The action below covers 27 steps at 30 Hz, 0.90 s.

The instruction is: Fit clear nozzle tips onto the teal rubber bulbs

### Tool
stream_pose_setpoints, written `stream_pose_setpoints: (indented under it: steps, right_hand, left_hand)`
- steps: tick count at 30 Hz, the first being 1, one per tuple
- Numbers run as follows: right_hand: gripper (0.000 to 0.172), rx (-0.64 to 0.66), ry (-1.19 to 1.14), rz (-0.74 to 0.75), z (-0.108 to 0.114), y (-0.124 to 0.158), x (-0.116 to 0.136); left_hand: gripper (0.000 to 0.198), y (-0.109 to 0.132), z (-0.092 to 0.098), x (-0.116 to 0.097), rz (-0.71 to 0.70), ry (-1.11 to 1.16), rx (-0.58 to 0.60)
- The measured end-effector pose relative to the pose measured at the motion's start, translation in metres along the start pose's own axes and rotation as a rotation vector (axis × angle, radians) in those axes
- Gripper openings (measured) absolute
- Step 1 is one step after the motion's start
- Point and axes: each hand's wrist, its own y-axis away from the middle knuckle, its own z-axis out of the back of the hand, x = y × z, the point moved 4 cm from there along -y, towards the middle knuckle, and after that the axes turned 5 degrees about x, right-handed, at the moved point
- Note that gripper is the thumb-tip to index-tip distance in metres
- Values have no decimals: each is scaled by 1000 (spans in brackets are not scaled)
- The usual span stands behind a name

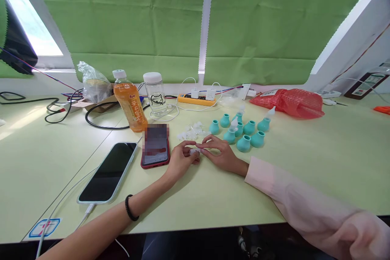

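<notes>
Close together over the table, my left hand (180, 160) and my right hand (222, 155) meet at a small translucent plastic nozzle piece (195, 151). My left fingers are wrapped round it, and the right thumb and forefinger pinch its right end. Its exact shape is partly hidden by the fingers. Just beyond my hands lies a loose pile of clear plastic pieces (192, 131). Several teal rubber bulbs (243, 144) stand to the right of the pile. A few carry a clear pointed tip (234, 124); others show an open neck.
Left of my hands lie a red-cased phone (155, 162) and a larger phone (108, 172) on a charging cable. Behind them stand an orange drink bottle (131, 105) and a clear jar (156, 95). A yellow power strip (195, 100) and a red plastic bag (292, 102) are farther back.
</notes>
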Motion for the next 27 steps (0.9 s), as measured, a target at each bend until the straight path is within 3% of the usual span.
stream_pose_setpoints:
  steps: [14,24,27]
  right_hand:
    - [32,-30,105,204,-2,0,5]
    - [26,18,-48,0,-5,1,0]
    - [24,16,-39,16,-6,2,1]
  left_hand:
    - [26,4,-1,-7,-107,-106,-29]
    - [26,6,-1,-7,-134,-31,-46]
    - [27,6,-1,-7,-124,-51,-35]
